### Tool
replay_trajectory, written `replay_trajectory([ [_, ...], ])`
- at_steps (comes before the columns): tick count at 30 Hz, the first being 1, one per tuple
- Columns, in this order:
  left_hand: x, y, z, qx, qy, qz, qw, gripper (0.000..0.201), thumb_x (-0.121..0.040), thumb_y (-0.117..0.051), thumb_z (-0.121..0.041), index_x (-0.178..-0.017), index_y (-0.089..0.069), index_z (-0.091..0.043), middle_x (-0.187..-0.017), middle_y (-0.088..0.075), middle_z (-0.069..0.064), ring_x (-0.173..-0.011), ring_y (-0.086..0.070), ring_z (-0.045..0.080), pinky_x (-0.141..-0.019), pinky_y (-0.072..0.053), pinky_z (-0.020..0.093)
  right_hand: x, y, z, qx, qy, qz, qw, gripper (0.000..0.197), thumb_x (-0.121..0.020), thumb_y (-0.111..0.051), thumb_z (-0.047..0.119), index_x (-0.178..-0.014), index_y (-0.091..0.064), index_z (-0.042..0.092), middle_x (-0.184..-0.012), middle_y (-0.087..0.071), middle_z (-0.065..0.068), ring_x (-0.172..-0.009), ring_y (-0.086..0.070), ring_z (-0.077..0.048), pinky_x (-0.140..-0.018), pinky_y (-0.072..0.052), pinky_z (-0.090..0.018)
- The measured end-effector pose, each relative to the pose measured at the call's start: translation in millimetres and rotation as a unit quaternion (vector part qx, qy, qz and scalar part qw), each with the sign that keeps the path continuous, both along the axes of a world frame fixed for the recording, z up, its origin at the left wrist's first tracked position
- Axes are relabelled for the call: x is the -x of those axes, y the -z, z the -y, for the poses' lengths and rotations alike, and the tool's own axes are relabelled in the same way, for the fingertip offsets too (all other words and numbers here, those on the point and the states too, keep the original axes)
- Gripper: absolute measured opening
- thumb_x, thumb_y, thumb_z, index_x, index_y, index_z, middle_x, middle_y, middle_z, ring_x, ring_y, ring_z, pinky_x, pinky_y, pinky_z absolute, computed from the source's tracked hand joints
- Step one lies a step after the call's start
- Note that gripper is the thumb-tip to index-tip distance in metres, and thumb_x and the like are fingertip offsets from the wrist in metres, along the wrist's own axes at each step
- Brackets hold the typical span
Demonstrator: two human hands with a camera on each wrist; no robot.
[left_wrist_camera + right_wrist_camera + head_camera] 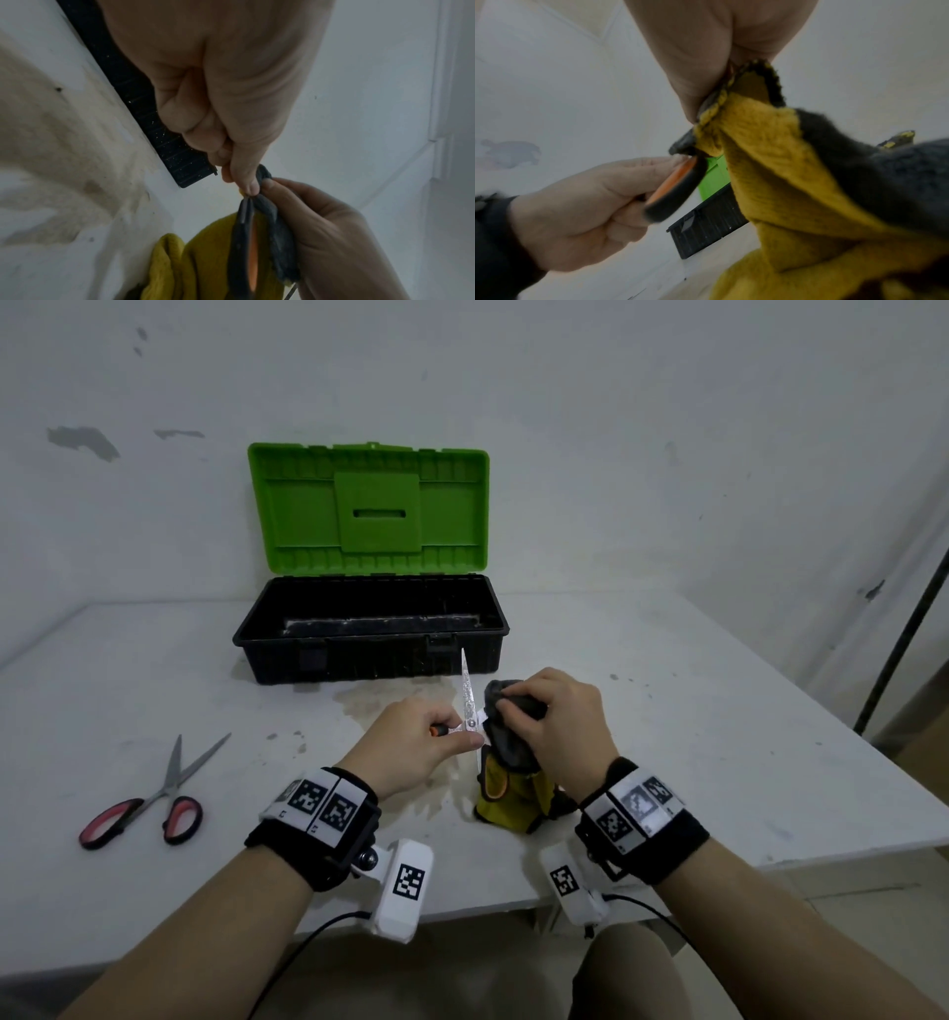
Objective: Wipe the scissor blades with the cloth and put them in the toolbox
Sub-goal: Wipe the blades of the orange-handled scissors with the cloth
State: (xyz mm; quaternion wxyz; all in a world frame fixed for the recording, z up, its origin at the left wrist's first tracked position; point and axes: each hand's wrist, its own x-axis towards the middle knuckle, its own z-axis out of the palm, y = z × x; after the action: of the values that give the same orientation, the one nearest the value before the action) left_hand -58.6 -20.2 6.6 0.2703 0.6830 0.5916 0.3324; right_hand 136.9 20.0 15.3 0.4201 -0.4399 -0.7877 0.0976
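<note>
My left hand (452,729) pinches a pair of orange-and-black-handled scissors (466,695) near the pivot, one blade pointing up toward the toolbox. In the left wrist view the scissors' handle (243,243) hangs below my thumb. My right hand (518,711) grips a grey and yellow cloth (508,747) bunched against the scissors' right side; the second blade is hidden in it. The cloth (795,172) trails down to the table. The toolbox (369,629), black with a green lid raised, stands open just beyond.
A second pair of scissors (154,798) with red-and-black handles lies open on the white table (719,737) at the left. The table's front edge runs under my wrists. A dark pole (904,634) leans at the far right. A brownish stain marks the table before the toolbox.
</note>
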Motion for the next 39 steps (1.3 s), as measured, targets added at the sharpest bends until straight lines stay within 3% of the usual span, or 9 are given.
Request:
replay_trajectory([
  [4, 5, 5, 2, 0.023, 0.002, -0.003, 1.000, 0.033, -0.088, -0.076, -0.040, -0.066, -0.064, -0.020, -0.056, -0.046, -0.011, -0.051, -0.041, 0.004, -0.057, -0.036, 0.024, -20, -3, -26, 0.044, 0.076, 0.005, 0.996, 0.011, -0.081, -0.071, 0.022, -0.089, -0.075, 0.016, -0.089, -0.068, -0.002, -0.086, -0.062, -0.017, -0.079, -0.049, -0.027],
  [6, 7, 5, 4, 0.042, 0.001, 0.007, 0.999, 0.034, -0.089, -0.074, -0.039, -0.072, -0.065, -0.011, -0.061, -0.047, -0.006, -0.055, -0.042, 0.007, -0.059, -0.037, 0.026, -30, -5, -32, 0.053, 0.092, 0.004, 0.994, 0.012, -0.080, -0.072, 0.024, -0.089, -0.075, 0.017, -0.090, -0.070, -0.002, -0.087, -0.063, -0.018, -0.079, -0.048, -0.027],
  [11, 13, -2, 1, 0.104, -0.027, 0.069, 0.992, 0.011, -0.094, -0.064, -0.022, -0.097, -0.054, -0.018, -0.079, -0.061, -0.002, -0.062, -0.052, 0.013, -0.059, -0.042, 0.027, -37, -4, -27, 0.051, 0.087, -0.013, 0.995, 0.010, -0.080, -0.072, 0.025, -0.088, -0.076, 0.018, -0.089, -0.072, 0.001, -0.084, -0.064, -0.014, -0.078, -0.047, -0.025],
  [17, 23, -4, 1, 0.093, -0.024, 0.177, 0.980, 0.018, -0.089, -0.076, -0.010, -0.103, -0.065, -0.009, -0.074, -0.072, 0.001, -0.064, -0.064, 0.012, -0.065, -0.055, 0.026, -35, 0, -26, 0.045, 0.083, -0.024, 0.995, 0.009, -0.080, -0.072, 0.026, -0.086, -0.076, 0.020, -0.087, -0.072, 0.004, -0.083, -0.064, -0.012, -0.082, -0.051, -0.034],
  [19, 26, -6, 0, 0.091, -0.039, 0.245, 0.964, 0.018, -0.085, -0.078, -0.007, -0.100, -0.069, -0.003, -0.078, -0.074, 0.005, -0.067, -0.066, 0.012, -0.068, -0.057, 0.022, -36, -1, -26, 0.041, 0.085, -0.027, 0.995, 0.009, -0.080, -0.072, 0.027, -0.086, -0.076, 0.021, -0.087, -0.072, 0.006, -0.083, -0.063, -0.010, -0.081, -0.050, -0.031],
  [22, 31, -11, 0, 0.082, -0.066, 0.329, 0.939, 0.010, -0.088, -0.075, -0.009, -0.096, -0.072, -0.004, -0.083, -0.075, 0.006, -0.077, -0.068, 0.017, -0.071, -0.058, 0.022, -38, -4, -27, 0.043, 0.085, -0.038, 0.995, 0.009, -0.080, -0.072, 0.026, -0.086, -0.076, 0.021, -0.086, -0.071, 0.007, -0.083, -0.063, -0.007, -0.073, -0.044, -0.012],
  [27, 35, -18, 1, 0.098, -0.082, 0.422, 0.898, 0.008, -0.103, -0.057, -0.022, -0.107, -0.061, -0.016, -0.082, -0.059, 0.001, -0.097, -0.074, 0.037, -0.088, -0.058, 0.051, -38, -11, -23, 0.040, 0.083, -0.047, 0.995, 0.008, -0.080, -0.072, 0.027, -0.086, -0.076, 0.023, -0.086, -0.071, 0.008, -0.080, -0.061, -0.004, -0.071, -0.039, -0.006],
  [31, 33, -18, 2, 0.111, -0.094, 0.425, 0.894, 0.007, -0.107, -0.047, -0.026, -0.106, -0.053, -0.022, -0.081, -0.057, 0.002, -0.083, -0.075, 0.033, -0.078, -0.061, 0.049, -35, -23, -12, 0.030, 0.074, -0.065, 0.995, 0.006, -0.081, -0.072, 0.027, -0.086, -0.075, 0.026, -0.086, -0.071, 0.011, -0.081, -0.061, -0.001, -0.072, -0.043, -0.008],
  [39, 22, -16, 3, 0.123, -0.110, 0.373, 0.913, 0.018, -0.109, -0.040, -0.032, -0.107, -0.050, -0.017, -0.078, -0.050, 0.002, -0.065, -0.066, 0.021, -0.062, -0.056, 0.039, -16, -40, 14, 0.056, -0.024, -0.046, 0.997, 0.007, -0.080, -0.073, 0.027, -0.087, -0.075, 0.026, -0.085, -0.070, 0.015, -0.083, -0.062, 0.000, -0.072, -0.050, -0.015],
])
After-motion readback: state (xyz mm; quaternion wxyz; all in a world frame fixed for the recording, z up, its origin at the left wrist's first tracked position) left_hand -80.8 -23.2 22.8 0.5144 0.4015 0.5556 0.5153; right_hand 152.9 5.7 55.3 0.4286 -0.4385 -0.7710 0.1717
